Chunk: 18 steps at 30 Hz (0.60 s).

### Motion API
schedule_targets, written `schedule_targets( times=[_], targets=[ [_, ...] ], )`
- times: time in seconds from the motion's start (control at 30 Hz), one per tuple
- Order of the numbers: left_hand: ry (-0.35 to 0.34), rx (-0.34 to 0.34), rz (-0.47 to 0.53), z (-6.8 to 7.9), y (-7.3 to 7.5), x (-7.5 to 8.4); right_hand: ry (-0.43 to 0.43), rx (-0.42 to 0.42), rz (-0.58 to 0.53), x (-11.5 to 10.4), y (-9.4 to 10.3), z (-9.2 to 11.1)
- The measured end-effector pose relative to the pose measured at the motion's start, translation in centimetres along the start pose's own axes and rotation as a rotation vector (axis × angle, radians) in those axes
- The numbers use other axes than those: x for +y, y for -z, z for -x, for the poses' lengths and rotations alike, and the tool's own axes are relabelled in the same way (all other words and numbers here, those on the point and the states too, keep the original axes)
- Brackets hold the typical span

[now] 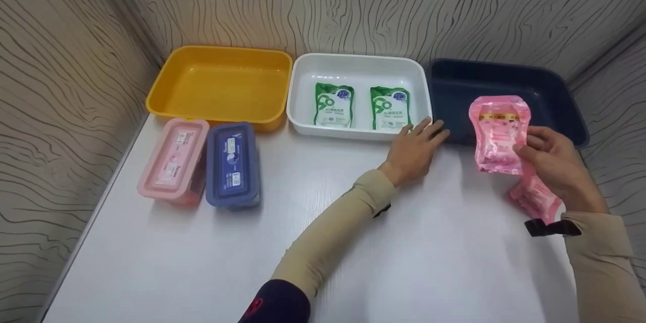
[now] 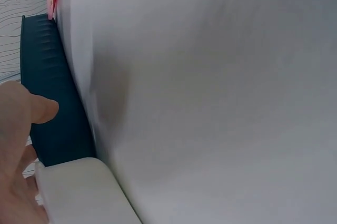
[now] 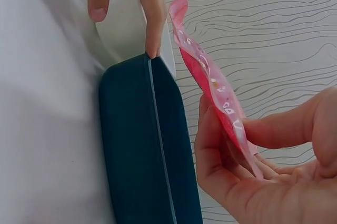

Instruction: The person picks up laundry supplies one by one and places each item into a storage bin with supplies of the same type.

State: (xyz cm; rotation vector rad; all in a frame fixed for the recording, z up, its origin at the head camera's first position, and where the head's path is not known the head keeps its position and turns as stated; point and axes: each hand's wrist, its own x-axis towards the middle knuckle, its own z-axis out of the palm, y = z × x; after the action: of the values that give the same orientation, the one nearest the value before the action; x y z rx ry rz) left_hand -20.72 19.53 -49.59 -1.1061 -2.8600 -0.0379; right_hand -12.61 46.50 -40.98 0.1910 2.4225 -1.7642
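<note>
My right hand [image 1: 562, 166] pinches a pink pouch [image 1: 499, 136] by its lower right edge, thumb in front and fingers behind. In the right wrist view the pouch [image 3: 213, 87] is seen edge-on, raised beside the dark blue bin [image 3: 142, 145]. The left hand [image 1: 414, 151] rests with extended fingers at the front corner where the white bin [image 1: 353, 133] meets the dark blue bin [image 1: 504, 68]. One fingertip touches the blue rim in the right wrist view. Two green-and-white pouches [image 1: 334, 106] lie inside the white bin. A second pink pouch [image 1: 535, 199] is on the table, partly behind my right hand.
A yellow bin [image 1: 217, 116] stands at the back left, in line with the other bins against the patterned wall [image 1: 353, 5]. In front of it are a pink lidded box [image 1: 174, 161] and a blue lidded box [image 1: 232, 166] on the white table [image 1: 353, 242].
</note>
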Motion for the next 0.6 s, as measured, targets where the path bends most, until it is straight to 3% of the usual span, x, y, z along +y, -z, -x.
schedule_targets(
  times=[0.1,0.37,0.6],
  targets=[
    [0.000,0.002,0.006,0.0,-0.1,0.0,-0.021,-0.005,-0.077,-0.4,-0.1,-0.4],
    [-0.003,0.012,0.019,0.1,-0.1,-0.1,-0.060,0.011,-0.083,-1.5,-0.4,-1.6],
    [-0.015,0.053,0.026,0.2,-0.6,-0.2,-0.110,0.001,-0.203,-2.0,-0.5,-2.9]
  ],
)
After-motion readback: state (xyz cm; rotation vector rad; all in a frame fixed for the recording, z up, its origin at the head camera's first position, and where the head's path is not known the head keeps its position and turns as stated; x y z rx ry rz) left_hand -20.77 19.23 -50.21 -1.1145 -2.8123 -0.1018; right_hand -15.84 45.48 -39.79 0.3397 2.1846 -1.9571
